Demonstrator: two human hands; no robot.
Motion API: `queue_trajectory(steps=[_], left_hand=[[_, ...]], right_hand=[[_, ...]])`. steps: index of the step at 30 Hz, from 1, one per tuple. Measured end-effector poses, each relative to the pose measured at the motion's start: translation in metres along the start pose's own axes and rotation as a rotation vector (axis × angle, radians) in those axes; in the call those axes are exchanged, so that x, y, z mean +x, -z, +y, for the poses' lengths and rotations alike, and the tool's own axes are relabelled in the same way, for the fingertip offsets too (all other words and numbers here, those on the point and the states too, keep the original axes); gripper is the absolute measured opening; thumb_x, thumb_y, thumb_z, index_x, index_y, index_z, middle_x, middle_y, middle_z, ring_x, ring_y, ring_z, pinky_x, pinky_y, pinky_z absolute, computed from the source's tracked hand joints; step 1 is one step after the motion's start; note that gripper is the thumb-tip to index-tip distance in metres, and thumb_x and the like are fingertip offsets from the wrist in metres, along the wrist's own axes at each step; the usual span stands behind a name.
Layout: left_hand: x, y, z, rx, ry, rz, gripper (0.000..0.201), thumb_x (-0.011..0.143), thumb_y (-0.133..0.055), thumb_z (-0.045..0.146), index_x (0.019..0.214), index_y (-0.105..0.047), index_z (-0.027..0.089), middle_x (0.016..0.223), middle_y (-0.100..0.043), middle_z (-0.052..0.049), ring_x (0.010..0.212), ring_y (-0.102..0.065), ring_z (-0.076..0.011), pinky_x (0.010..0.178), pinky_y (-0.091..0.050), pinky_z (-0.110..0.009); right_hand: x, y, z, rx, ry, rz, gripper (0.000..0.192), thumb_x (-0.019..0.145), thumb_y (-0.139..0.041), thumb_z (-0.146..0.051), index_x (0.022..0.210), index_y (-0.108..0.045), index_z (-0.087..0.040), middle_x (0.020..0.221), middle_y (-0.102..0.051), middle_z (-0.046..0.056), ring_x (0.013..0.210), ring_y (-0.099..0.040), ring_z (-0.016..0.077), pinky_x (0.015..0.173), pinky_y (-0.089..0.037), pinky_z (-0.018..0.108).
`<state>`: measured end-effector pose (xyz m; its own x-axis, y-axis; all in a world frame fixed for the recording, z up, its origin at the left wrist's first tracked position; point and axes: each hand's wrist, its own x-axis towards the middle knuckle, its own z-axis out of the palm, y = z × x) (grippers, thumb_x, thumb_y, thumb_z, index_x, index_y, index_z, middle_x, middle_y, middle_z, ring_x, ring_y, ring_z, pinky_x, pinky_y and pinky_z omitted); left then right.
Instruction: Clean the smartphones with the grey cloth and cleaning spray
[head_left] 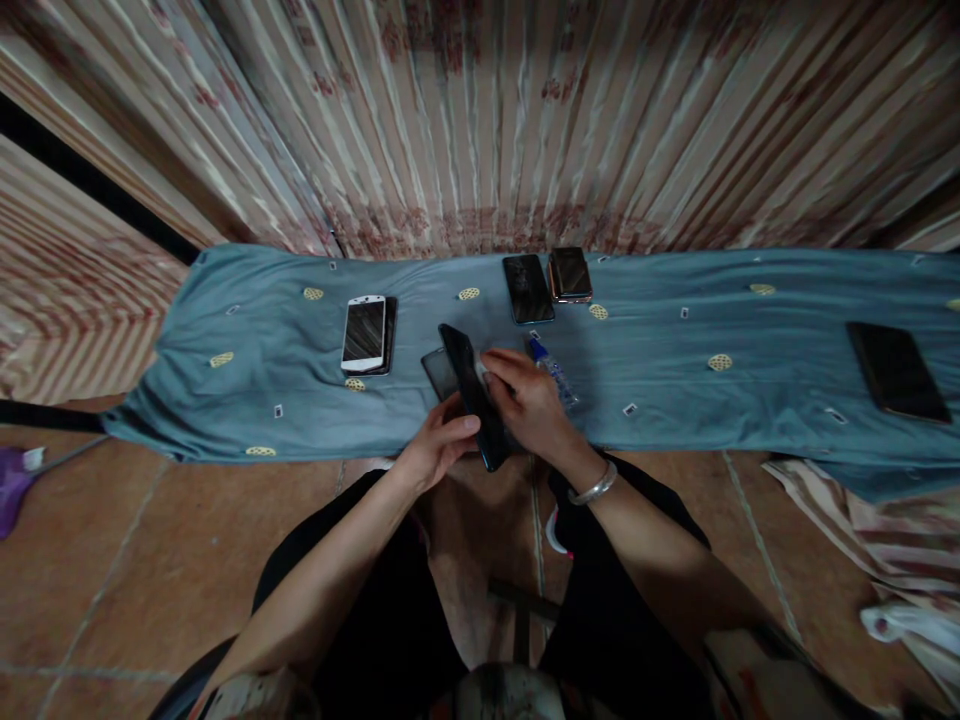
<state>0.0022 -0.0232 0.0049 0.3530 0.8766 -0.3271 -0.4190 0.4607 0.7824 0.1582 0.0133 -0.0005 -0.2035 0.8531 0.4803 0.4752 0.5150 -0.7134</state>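
Observation:
A black smartphone (472, 395) is held tilted above the near edge of the cloth-covered table. My left hand (442, 440) grips its lower left side, thumb across the edge. My right hand (529, 400) is closed, its fingertips against the phone's face; a small pale bit shows at them, too little to name. Partly behind the phone, a grey flat rectangular thing (437, 373) lies on the cloth. Just beyond my right hand lies a clear bottle with a blue top (551, 370), partly covered by that hand.
A white phone (364, 335) lies on a dark one at left. At the back are another dark phone (528, 288) and a stack of dark flat things (570, 274). A black tablet-like slab (898, 372) lies far right on the blue cloth (675, 400). Pleated curtains (480, 130) hang behind.

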Motion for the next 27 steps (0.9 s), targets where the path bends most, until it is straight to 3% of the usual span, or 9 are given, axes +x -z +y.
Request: queue_trajectory(steps=[4, 14, 21, 27], left_hand=[[0.001, 0.003, 0.004, -0.045, 0.002, 0.019, 0.047, 0.056, -0.083, 0.042, 0.094, -0.07, 0.016, 0.093, -0.073, -0.007, 0.098, -0.068, -0.029, 0.082, -0.055, -0.038], [0.0, 0.002, 0.0, -0.05, 0.011, -0.003, 0.045, 0.059, -0.081, 0.038, 0.098, -0.07, 0.017, 0.095, -0.074, -0.007, 0.097, -0.068, -0.0288, 0.086, -0.054, -0.04], [-0.002, 0.0, 0.0, -0.006, 0.016, -0.035, 0.046, 0.058, -0.082, 0.038, 0.096, -0.071, 0.016, 0.094, -0.073, -0.007, 0.092, -0.069, -0.0267, 0.08, -0.055, -0.037], [-0.005, -0.003, -0.001, 0.015, 0.033, -0.068, 0.041, 0.058, -0.082, 0.036, 0.092, -0.07, 0.016, 0.087, -0.072, -0.006, 0.085, -0.069, -0.0237, 0.07, -0.055, -0.03]], right_hand=[[-0.002, -0.001, -0.008, 0.03, 0.032, 0.009, 0.03, 0.096, -0.045, -0.023, 0.114, -0.069, -0.025, 0.116, -0.068, 0.007, 0.11, -0.063, 0.0216, 0.101, -0.05, 0.041], [-0.003, 0.002, -0.016, -0.006, 0.057, 0.032, 0.035, 0.098, -0.042, -0.022, 0.126, -0.063, -0.028, 0.125, -0.063, 0.006, 0.118, -0.058, 0.0218, 0.104, -0.049, 0.043], [-0.001, 0.006, -0.014, -0.014, 0.063, 0.01, 0.038, 0.097, -0.041, -0.022, 0.129, -0.061, -0.027, 0.13, -0.06, 0.008, 0.121, -0.055, 0.0247, 0.107, -0.047, 0.048], [0.005, 0.015, -0.009, -0.028, 0.061, 0.017, 0.033, 0.097, -0.042, -0.025, 0.121, -0.064, -0.025, 0.125, -0.064, 0.007, 0.119, -0.057, 0.0234, 0.107, -0.045, 0.045]])
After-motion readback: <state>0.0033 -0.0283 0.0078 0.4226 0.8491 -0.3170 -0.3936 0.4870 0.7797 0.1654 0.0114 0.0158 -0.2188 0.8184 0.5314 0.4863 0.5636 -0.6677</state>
